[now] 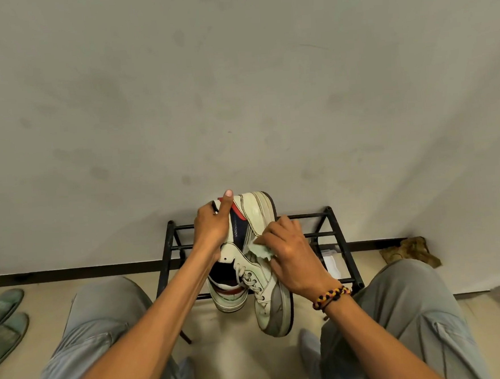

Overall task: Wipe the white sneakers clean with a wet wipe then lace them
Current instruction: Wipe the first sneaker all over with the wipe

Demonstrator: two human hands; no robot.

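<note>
1. The person sat facing a black metal shoe rack [170,248] by the wall, with both white sneakers held up between the knees
2. The left hand [213,226] had its grip clenched around the heel end of the nearer sneaker [253,233], thumb up along the collar, holding it heel-up with the toe pointing down toward the floor
3. The right hand [295,260] pinched a pale green wet wipe [259,251] and pressed it against that sneaker's side panel
4. The second sneaker [226,291] hung behind and to the left of the first (how it was held could not be told)
5. The wiping step looked to be in hand; lacing had not begun, though laces [249,278] already sat in the eyelets
6. Next, the wipe would likely need to travel toward the toe cap and sole edge, with the left hand turning the shoe
</note>
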